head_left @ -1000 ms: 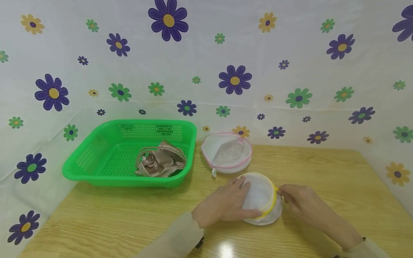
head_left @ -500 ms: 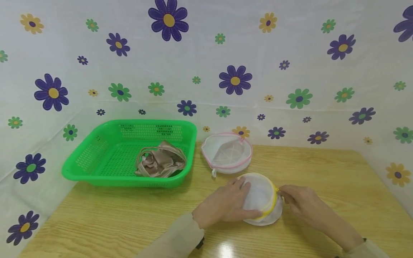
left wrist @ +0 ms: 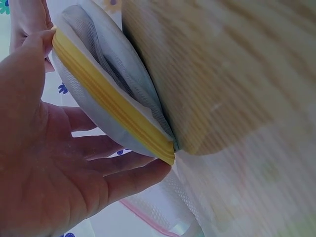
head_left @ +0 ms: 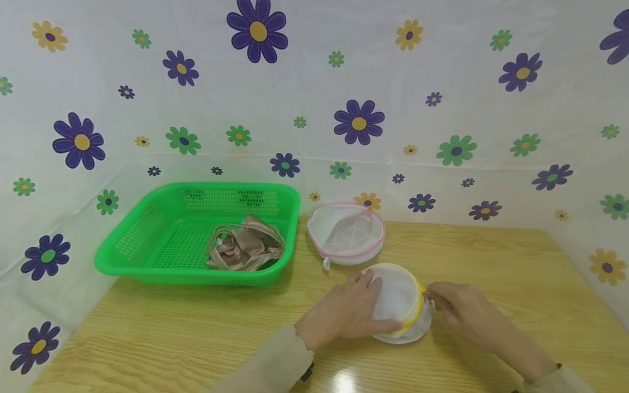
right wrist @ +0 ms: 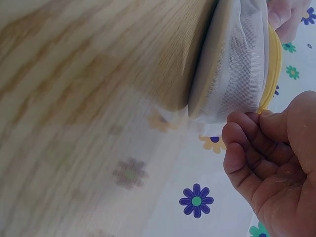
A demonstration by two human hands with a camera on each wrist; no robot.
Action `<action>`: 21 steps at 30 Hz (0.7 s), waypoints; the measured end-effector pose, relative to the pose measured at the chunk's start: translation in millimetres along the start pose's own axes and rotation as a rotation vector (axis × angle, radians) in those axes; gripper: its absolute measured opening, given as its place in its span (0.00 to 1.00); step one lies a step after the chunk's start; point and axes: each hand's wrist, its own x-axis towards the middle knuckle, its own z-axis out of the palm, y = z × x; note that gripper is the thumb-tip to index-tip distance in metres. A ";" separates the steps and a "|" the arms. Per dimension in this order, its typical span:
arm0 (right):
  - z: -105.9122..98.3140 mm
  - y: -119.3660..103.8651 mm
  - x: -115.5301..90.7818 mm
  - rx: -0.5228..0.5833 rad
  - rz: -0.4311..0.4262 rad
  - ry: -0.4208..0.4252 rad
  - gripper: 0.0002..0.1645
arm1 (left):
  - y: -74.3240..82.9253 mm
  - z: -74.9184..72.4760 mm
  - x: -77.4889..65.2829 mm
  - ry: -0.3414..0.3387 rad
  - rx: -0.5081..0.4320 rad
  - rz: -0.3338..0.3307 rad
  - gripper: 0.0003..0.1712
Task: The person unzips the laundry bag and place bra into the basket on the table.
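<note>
A round white mesh laundry bag [head_left: 395, 297] with a yellow zipper [left wrist: 111, 101] sits on the table at centre right in the head view. My left hand [head_left: 344, 314] grips it from the left, thumb at one end of the yellow band and fingertips along the other. At its right edge my right hand [head_left: 462, 308] pinches the zipper's end between thumb and curled forefinger. Most of the small pull tab is hidden by those fingers. In the right wrist view, the bag's mesh side [right wrist: 232, 69] rises from the tabletop.
Behind the hands lies a second mesh bag [head_left: 319, 234] with pink trim, its zipper open. A green plastic basket [head_left: 105, 262] at the left holds a crumpled brown satin cloth [head_left: 250, 245]. A white flower-print sheet [head_left: 304, 82] hangs behind the wooden table [head_left: 196, 338].
</note>
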 end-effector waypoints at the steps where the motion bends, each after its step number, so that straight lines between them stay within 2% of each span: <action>1: -0.5 0.0 0.1 0.003 0.005 -0.009 0.14 | 0.1 0.5 -0.1 0.005 0.000 0.001 0.55; 9: -2.5 0.0 0.6 0.001 0.038 -0.047 0.14 | 1.3 2.8 0.9 0.023 0.006 -0.002 0.55; 21: -2.6 1.4 -0.3 0.011 -0.016 -0.017 0.16 | 4.1 2.9 2.2 0.044 0.033 -0.021 0.54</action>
